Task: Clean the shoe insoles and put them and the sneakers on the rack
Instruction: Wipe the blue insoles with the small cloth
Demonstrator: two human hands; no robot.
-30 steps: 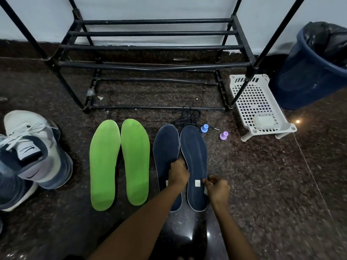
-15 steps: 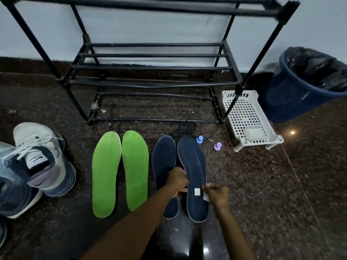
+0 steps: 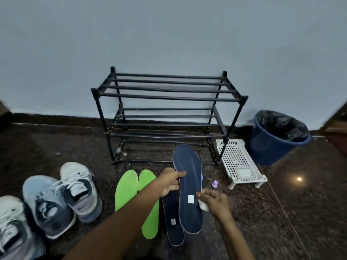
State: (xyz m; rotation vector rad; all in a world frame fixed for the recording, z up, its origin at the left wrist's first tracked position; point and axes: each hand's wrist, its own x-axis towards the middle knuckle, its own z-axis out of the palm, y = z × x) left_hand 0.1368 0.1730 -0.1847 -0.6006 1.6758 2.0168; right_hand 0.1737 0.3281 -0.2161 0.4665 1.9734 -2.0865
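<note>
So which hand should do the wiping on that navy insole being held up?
Right: the right hand holds the white cloth at the navy insole edge, while the left hand has its grip on the insole, steadying it.

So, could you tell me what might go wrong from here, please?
The held insole is only pinched at its edges by the left hand and right hand, so it may slip onto the second navy insole below. The rack is just spaced bars, so flat insoles might sag or drop through.

The sneakers (image 3: 80, 194) are set left of the insoles (image 3: 126, 190); behind them the rack (image 3: 165, 96) is placed, a basket (image 3: 238, 162) and bin (image 3: 277, 145) to its right.
</note>
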